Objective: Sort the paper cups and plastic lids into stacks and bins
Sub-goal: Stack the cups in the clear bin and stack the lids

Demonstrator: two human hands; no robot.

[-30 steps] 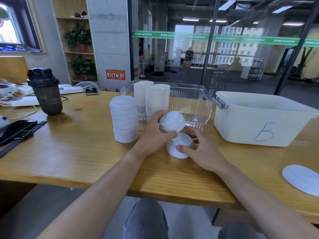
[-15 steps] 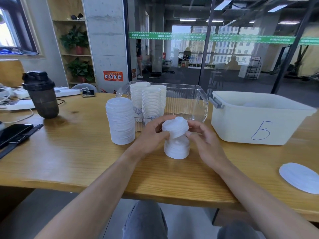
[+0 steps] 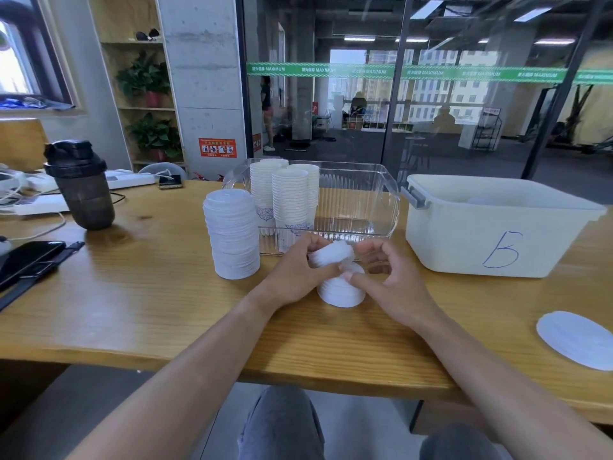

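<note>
A: Lids [image 3: 331, 255] — small bunch, tilted, in your left hand [image 3: 298, 277], fingers curled round it, thumb on the near side. Sits just above the short lid stack [image 3: 341, 290] on the table [image 3: 149, 310].

B: Right hand?

A: Right hand [image 3: 388, 280] is at the bunch's right edge, fingers curled. Thumb tip is by the short stack's top. Can't tell if it actually grips the bunch or only touches it.

B: Rest of the lids?

A: Tall lid stack [image 3: 234, 234] just left of your left hand, upright on the table. One flat white lid [image 3: 577, 340] far right, well apart from everything.

B: Cups?

A: Paper cup stacks [image 3: 288, 197] standing in the left end of the clear bin [image 3: 365, 207], directly behind your hands. White bin [image 3: 491, 227] marked "B" is right of the clear one, close beside it.

B: Other stuff?

A: Dark shaker bottle [image 3: 81, 187] far left, phone [image 3: 26, 260] near the left edge.
</note>
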